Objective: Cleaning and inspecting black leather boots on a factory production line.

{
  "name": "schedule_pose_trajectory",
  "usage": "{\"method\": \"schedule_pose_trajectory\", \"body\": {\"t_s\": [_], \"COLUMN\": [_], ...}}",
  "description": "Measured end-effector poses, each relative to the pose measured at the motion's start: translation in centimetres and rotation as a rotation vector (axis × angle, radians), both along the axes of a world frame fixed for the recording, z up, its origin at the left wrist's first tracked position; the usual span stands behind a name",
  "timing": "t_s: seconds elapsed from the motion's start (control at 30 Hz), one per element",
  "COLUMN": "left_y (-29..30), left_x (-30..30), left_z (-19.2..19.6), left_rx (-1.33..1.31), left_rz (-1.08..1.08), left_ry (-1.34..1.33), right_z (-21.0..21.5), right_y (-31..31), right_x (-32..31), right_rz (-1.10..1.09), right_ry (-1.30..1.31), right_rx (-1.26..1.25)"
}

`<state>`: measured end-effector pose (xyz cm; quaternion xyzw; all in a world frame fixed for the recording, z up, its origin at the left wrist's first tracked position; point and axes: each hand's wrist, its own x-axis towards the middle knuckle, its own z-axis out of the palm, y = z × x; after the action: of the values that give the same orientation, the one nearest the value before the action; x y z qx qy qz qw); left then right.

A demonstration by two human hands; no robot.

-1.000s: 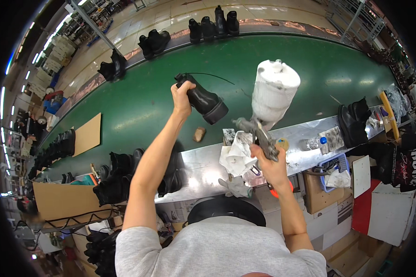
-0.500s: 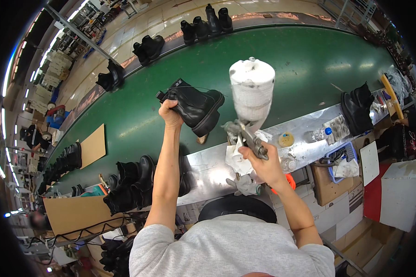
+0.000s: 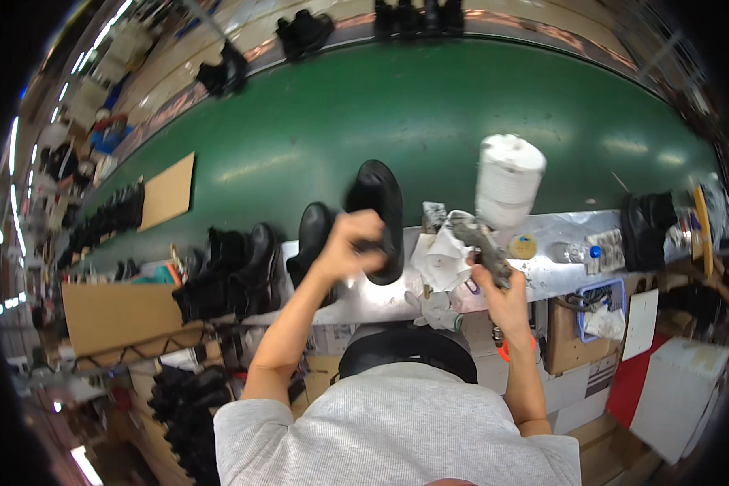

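Observation:
My left hand (image 3: 355,247), smeared by motion, is closed at the top of a black ankle boot (image 3: 376,193). The boot's toe points away from me, over the edge between green belt and metal ledge. Close by on its left stands another black boot (image 3: 314,225). In my right hand (image 3: 506,298) is a spray gun (image 3: 484,243), fingers wrapped round its handle. Its cup (image 3: 510,180), covered in white wrapping, sits on top. Beside the gun, crumpled white paper (image 3: 445,263) and a grey glove (image 3: 435,310) lie on the ledge.
The green conveyor belt (image 3: 300,121) stretches across ahead, with several black boots (image 3: 417,18) along its far edge. More boots (image 3: 251,263) stand left on the metal ledge (image 3: 389,300). To the right are a bottle (image 3: 575,253), a yellowish round container (image 3: 523,246) and a blue basket (image 3: 599,312).
My left hand has brought the boot down and nearer, turning it from tilted sideways to toe away from me. The spray gun has shifted right and lower. My view has also moved.

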<state>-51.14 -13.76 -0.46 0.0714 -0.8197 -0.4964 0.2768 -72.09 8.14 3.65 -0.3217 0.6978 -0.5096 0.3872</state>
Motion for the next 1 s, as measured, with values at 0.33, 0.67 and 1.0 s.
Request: {"method": "schedule_pose_trajectory", "body": {"t_s": [0.33,0.67,1.0], "left_y": [9.4,-5.3,-11.3], "left_x": [14.1,7.4,4.6], "left_z": [1.0,3.6,7.0], "left_rx": [-0.498,-0.264,-0.081], "left_rz": [0.44,1.039,1.167], "left_ry": [-0.687,-0.352,-0.529], "right_z": [-1.4,1.3,4.7], "right_y": [-1.7,-3.8,-5.2], "right_x": [1.3,5.3,10.1], "right_rz": [0.093,0.256,0.362], "right_ry": [-0.046,-0.105,0.162], "right_rx": [-0.047,-0.16,-0.26]}}
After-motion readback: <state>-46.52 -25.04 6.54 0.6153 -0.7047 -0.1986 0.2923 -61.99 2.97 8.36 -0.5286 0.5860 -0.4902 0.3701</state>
